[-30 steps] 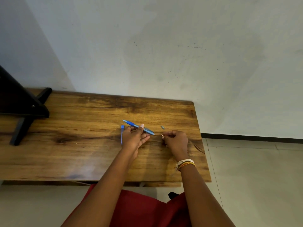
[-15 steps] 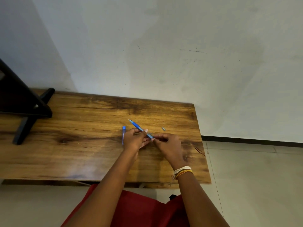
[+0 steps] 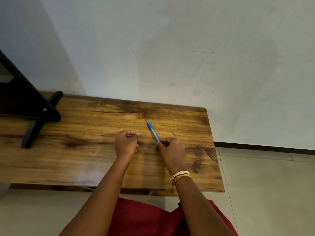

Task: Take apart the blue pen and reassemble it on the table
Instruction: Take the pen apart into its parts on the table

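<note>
The blue pen barrel (image 3: 153,131) slants over the wooden table (image 3: 85,159), its tip pointing away and to the left. My right hand (image 3: 172,149) is shut on the barrel's near end with thumb and fingers. My left hand (image 3: 126,143) rests on the table to the left of the pen, apart from it. Its fingers are curled shut over the spot where a short blue pen piece lay, and that piece is hidden. A small grey pen part (image 3: 173,133) lies on the table just right of the barrel.
A black stand (image 3: 30,114) sits on the table's far left. The wall (image 3: 170,48) runs right behind the table. The table's right edge (image 3: 215,150) is close to my right hand, with tiled floor beyond. Red cloth on my lap (image 3: 144,218) is below the front edge.
My left hand let go of the pen barrel and moved left onto the short blue piece, covering it. My right hand took the barrel's near end, and the barrel now points more steeply away.
</note>
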The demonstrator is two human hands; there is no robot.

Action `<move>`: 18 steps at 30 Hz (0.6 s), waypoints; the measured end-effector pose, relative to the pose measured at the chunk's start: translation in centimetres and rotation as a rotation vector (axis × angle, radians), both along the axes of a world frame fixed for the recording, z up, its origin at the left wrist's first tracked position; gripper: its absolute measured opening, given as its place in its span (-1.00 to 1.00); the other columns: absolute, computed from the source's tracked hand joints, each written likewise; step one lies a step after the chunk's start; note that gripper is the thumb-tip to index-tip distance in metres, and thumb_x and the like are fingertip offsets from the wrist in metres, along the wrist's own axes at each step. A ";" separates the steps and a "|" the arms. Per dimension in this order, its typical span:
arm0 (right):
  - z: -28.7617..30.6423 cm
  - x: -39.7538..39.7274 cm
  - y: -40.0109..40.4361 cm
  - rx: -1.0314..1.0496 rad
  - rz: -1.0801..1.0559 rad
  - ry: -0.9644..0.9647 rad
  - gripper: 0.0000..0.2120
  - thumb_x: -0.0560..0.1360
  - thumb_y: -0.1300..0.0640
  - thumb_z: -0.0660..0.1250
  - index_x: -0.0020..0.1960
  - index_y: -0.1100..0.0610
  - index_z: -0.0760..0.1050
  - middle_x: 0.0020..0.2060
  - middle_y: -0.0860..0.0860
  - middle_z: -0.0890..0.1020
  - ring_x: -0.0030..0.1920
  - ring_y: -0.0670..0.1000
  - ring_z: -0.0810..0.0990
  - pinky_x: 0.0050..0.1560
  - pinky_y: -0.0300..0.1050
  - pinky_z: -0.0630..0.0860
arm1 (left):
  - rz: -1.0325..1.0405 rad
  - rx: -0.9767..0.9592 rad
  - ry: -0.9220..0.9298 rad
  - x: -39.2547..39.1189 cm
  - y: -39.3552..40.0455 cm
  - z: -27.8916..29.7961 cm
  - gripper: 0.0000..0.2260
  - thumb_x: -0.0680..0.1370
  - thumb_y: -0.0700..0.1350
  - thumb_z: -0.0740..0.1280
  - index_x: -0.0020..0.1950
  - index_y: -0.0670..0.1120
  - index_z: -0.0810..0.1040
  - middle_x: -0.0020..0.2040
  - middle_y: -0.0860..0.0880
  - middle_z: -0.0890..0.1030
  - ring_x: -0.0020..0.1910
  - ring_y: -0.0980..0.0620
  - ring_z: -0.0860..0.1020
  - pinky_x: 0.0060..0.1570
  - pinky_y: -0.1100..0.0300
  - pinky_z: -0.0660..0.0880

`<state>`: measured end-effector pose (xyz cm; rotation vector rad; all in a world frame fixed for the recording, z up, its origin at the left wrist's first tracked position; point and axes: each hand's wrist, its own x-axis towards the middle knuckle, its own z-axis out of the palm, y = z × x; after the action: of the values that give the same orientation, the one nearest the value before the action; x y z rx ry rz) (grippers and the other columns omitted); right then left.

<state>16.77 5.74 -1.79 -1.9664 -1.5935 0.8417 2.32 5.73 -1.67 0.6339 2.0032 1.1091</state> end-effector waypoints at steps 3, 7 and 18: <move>-0.1 -0.7 0.1 0.001 0.015 -0.064 -0.78 0.45 0.02 0.42 0.01 0.12 0.66 -0.14 0.04 0.72 -0.10 0.05 0.67 -0.08 -0.08 0.61 | -0.060 -0.052 0.162 -0.7 -0.3 -0.3 -0.91 0.45 -0.10 0.43 -0.19 0.01 0.53 -0.29 0.10 0.55 -0.29 0.06 0.56 -0.22 0.07 0.60; -0.2 -1.2 0.2 0.018 0.018 -0.085 -0.76 0.45 -0.01 0.42 0.01 0.14 0.63 -0.14 0.04 0.70 -0.10 0.05 0.66 -0.11 -0.09 0.58 | -0.193 -0.107 0.334 -0.9 -0.8 -0.8 -0.85 0.42 -0.07 0.46 -0.16 0.00 0.50 -0.22 0.04 0.57 -0.27 0.09 0.52 -0.41 0.24 0.33; 0.5 -3.4 1.3 0.127 -0.066 0.197 -0.84 0.47 0.08 0.36 -0.06 0.12 0.66 -0.17 0.02 0.71 -0.12 -0.01 0.66 -0.06 -0.13 0.56 | -0.263 -0.046 0.264 -1.5 -1.2 -0.2 -0.90 0.33 -0.18 0.50 -0.19 -0.10 0.64 -0.27 -0.02 0.65 -0.25 0.02 0.62 -0.19 0.15 0.59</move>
<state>13.39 7.00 -1.24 -1.7790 -1.4251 0.8578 0.78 4.52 -1.90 1.0315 2.0824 0.8546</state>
